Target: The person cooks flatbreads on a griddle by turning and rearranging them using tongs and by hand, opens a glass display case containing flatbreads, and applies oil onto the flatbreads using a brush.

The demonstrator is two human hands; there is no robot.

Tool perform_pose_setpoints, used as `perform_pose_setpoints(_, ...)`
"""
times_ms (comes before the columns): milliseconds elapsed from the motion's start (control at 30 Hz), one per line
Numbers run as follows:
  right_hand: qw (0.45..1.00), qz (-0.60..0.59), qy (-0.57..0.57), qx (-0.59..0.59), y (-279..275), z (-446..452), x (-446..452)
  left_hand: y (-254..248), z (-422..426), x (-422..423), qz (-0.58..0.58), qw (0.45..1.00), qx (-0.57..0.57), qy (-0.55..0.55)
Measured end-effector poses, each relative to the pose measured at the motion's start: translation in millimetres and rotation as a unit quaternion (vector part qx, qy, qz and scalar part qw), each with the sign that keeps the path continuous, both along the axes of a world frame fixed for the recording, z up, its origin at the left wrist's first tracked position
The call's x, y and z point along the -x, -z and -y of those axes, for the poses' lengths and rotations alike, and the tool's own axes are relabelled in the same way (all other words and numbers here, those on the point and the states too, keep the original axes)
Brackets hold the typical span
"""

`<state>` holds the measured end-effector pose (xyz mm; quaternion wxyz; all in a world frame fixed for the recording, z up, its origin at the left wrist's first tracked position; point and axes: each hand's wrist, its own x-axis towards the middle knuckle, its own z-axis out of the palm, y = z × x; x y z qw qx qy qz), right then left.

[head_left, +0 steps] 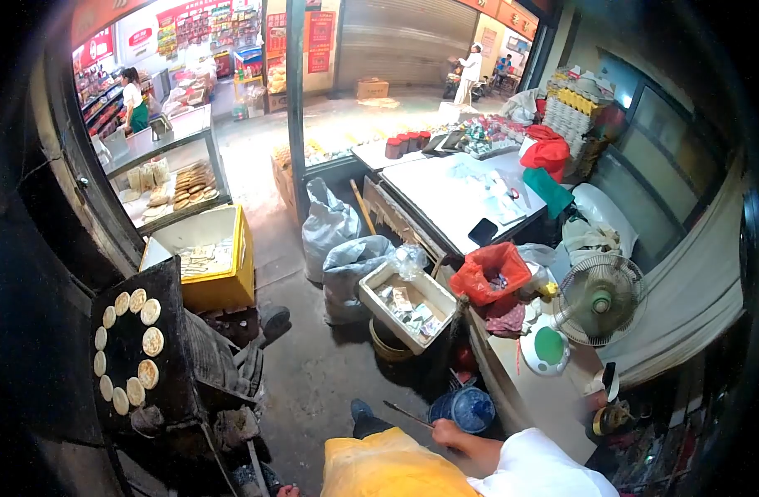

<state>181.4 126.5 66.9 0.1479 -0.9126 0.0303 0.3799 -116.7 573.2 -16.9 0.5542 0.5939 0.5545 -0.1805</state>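
My right hand (450,433) is closed round the end of a thin dark tool (408,414), in front of my yellow apron (387,465) and beside a blue bucket (472,409). Only a small part of my left hand (288,491) shows at the bottom edge; what its fingers do is hidden. On the black griddle (129,331) at the left, several round flatbreads (152,341) lie in a ring, some browned, others pale. The griddle is well away from both hands.
A yellow-sided box (243,265) stands behind the griddle. A white foam box (439,329) holds paper notes. Grey sacks (344,273), a fan (600,301) and a white table (445,195) stand farther off. Two people (133,103) (470,70) are in the background.
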Motion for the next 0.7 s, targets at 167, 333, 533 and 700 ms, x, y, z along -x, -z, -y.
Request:
perform_pose_setpoints(167,0.999,-0.036,0.005,0.008,-5.6,-5.3,-6.5,-2.2,1.8,3.0,0.109,0.989,-0.071,0.068)
perform_pose_setpoints(333,1.000,-0.006,0.018,0.018,-2.5,-9.7,-9.1,48.4,-17.7,10.5,0.088,0.995,-0.038,0.041)
perform_pose_setpoints(533,1.000,0.006,-0.004,0.007,5.1,-6.2,0.8,39.9,-16.2,5.5,0.062,0.995,-0.054,0.058)
perform_pose_setpoints(700,1.000,0.001,0.018,-0.002,-15.3,-13.6,-0.7,30.7,-8.6,6.6,0.042,0.990,-0.085,0.102)
